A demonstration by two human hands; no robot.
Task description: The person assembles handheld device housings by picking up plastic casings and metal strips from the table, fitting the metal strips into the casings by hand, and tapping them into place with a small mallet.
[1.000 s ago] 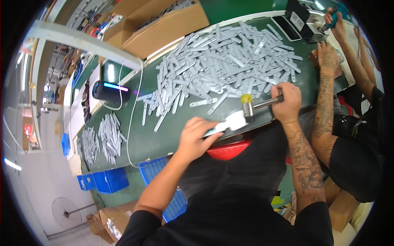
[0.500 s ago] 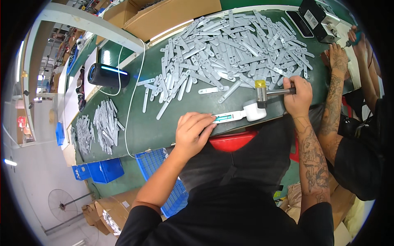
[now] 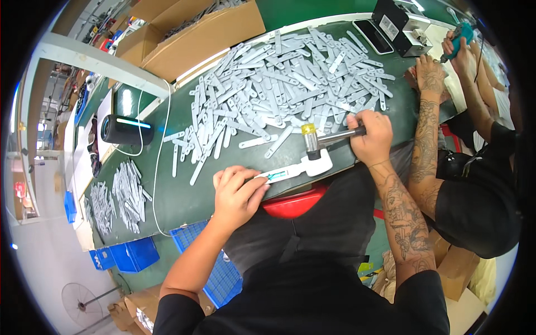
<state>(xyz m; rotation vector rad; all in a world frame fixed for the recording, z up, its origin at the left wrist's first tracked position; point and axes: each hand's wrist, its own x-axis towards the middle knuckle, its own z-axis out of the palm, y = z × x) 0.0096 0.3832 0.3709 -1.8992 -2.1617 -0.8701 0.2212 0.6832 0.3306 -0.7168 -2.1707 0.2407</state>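
Note:
My left hand [image 3: 239,195] is closed around the end of a white plastic handle [image 3: 294,170] with a blocky white head and a teal strip in its slot. The piece lies at the bench's near edge. My right hand [image 3: 372,135] grips a small mallet [image 3: 312,142] by its dark handle. The mallet's yellow face points up, and its black face is down at the white head, partly overlapping it; whether they touch I cannot tell. Beyond both hands spreads a big heap of flat grey metal strips [image 3: 279,84], a few lying loose close to the mallet.
Two smaller strip piles [image 3: 129,195] lie at the bench's left, near a black speaker [image 3: 127,131] and a white cable [image 3: 162,167]. A cardboard box [image 3: 204,42] and phone [image 3: 373,36] stand at the back. On the right, another person's hand holds a teal power tool [image 3: 462,39].
The whole view has shifted, so bench and hands appear farther left. My left hand still holds the white piece, and the mallet remains over its head, its handle now slanting more.

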